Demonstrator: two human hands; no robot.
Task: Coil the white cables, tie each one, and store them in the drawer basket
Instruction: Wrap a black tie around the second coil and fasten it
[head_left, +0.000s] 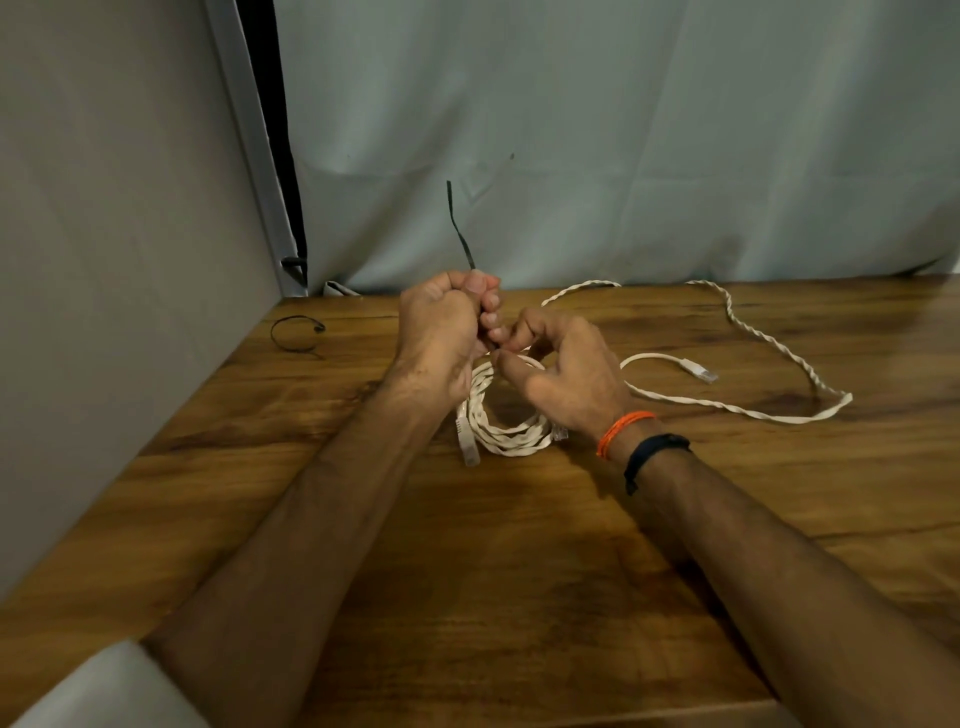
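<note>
A coiled white cable lies on the wooden table, its lower loops showing below my hands and a plug hanging at its left. My left hand grips a black tie in a fist; the tie's free end sticks up above the knuckles. My right hand pinches the top of the coil where the tie passes, fingertips meeting those of the left. A second white cable lies loose and uncoiled across the table to the right, its plug near the middle.
Another black tie, bent into a loop, lies on the table at the far left near the grey wall. A pale curtain hangs behind the table's far edge. A white object shows at the bottom left corner.
</note>
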